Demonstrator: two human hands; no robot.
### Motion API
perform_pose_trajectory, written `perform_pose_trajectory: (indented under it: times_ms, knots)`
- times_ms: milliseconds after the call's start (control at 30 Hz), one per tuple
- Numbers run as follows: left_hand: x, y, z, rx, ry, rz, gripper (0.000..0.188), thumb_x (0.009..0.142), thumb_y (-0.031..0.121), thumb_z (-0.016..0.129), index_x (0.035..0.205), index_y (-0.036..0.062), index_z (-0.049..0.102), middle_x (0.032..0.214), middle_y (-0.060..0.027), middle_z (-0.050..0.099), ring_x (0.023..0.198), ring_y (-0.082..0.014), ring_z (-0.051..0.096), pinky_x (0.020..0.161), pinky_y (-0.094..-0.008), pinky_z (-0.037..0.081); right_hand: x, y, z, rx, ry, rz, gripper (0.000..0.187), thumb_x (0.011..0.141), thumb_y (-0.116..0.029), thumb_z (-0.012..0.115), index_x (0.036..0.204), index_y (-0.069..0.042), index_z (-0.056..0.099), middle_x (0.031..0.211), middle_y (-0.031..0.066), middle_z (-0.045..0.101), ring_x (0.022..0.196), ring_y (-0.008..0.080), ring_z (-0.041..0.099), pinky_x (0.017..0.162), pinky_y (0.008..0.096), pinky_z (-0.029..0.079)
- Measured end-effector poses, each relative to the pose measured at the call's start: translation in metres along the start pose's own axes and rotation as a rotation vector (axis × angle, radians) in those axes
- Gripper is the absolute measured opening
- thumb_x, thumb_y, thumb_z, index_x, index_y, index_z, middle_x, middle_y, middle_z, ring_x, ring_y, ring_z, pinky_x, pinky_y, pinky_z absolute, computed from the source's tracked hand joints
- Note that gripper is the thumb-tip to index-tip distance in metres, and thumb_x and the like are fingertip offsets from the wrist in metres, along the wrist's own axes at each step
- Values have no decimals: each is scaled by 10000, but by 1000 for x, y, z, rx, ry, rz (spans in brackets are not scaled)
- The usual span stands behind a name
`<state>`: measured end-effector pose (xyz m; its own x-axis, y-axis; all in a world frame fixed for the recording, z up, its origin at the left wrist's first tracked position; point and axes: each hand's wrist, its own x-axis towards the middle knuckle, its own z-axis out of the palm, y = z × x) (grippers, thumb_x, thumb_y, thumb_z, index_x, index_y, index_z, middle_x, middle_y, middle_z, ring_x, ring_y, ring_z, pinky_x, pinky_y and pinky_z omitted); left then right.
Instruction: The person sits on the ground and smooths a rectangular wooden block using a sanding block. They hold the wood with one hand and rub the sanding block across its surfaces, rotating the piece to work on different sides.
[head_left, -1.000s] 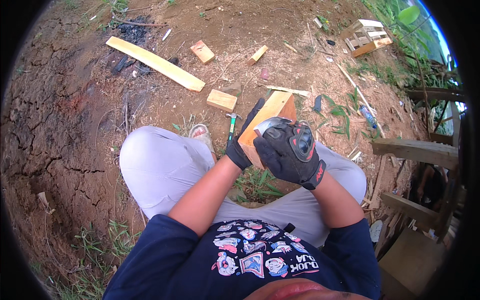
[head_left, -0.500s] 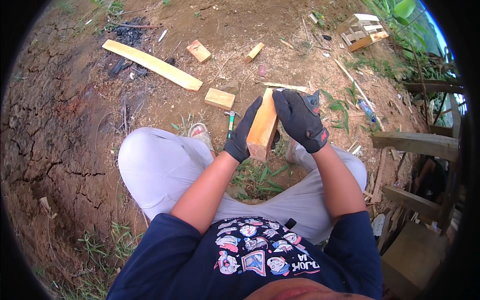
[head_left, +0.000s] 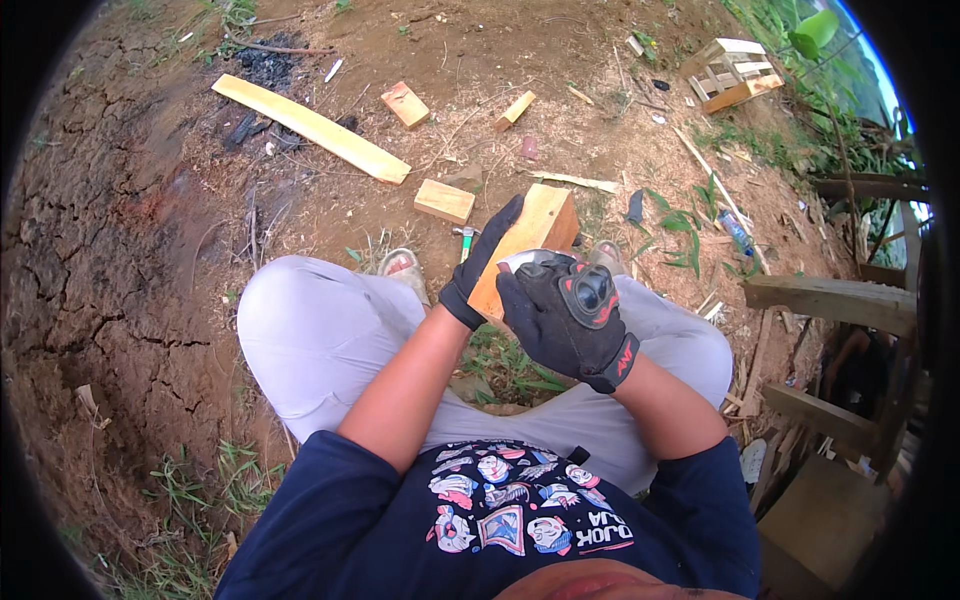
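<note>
— Gripped from two sides, is that how you have it?

— Yes. Your left hand [head_left: 482, 262] wraps the left edge of the wooden block [head_left: 527, 240], gloved fingers stretched up along its face, thumb behind where I can't see it. Your right hand [head_left: 562, 312] is curled over the block's near end, and something pale and shiny shows under its fingers; whether that is a tool or part of the glove, I cannot tell.

— Where does the block sit?

— You hold it up in the air between your knees, above the grass [head_left: 505, 365], clear of the ground.

— How will it handle?

— Stiff and solid, I'd judge; light enough for one hand, with a dry sawn face that shouldn't slip in gloves. Its corners look sharp, so hold the long edges, as your left hand does.

— Which way does it point?

— Its long axis runs from your right hand away and slightly to the right, far end raised toward the dirt [head_left: 330, 215] ahead. Beyond lie a small offcut [head_left: 444, 201] and a long plank [head_left: 310, 128].
</note>
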<state>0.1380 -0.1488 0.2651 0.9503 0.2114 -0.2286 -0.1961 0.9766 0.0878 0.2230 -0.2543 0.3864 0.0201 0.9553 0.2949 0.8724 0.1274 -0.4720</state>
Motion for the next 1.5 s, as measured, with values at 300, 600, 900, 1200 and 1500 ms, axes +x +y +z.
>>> perform_pose_trajectory:
  times_ms: [300,600,900,1200,1500]
  knots:
    - [-7,0,1,-69,-99,-61,661,1060,538,500,1456,11,539,1336,-196,668,1193,-307,679,1091,-468,516,-1,3,8,-45,120,81,213,998,-217,619,900,-72,740,807,153,714,685,348,673,614,450,502]
    - [2,-12,-12,-81,99,30,603,1043,555,534,1381,60,602,1256,-148,697,1113,-284,701,1015,-436,564,17,18,-1,-80,-86,288,290,1051,-224,535,919,-22,696,824,173,692,757,380,670,681,485,503]
    - [5,-2,-38,52,-186,-86,674,1036,605,497,1465,88,544,1330,-150,678,1168,-308,694,1032,-431,561,31,64,11,-103,131,181,315,1061,-256,521,939,-19,690,858,204,683,759,405,669,684,480,516]
    - [7,-12,-11,446,206,262,466,1060,417,566,1420,127,506,1192,-62,637,1078,-168,658,973,-334,535,28,62,15,-19,133,321,303,1060,-259,547,1014,-17,724,929,209,712,871,398,684,747,474,511]
    - [-1,-18,8,711,138,670,464,1074,365,558,1468,134,478,1314,-104,613,1190,-200,639,1006,-355,539,-2,20,2,-59,10,196,231,1042,-136,573,1133,4,732,921,198,726,822,370,698,733,447,527]
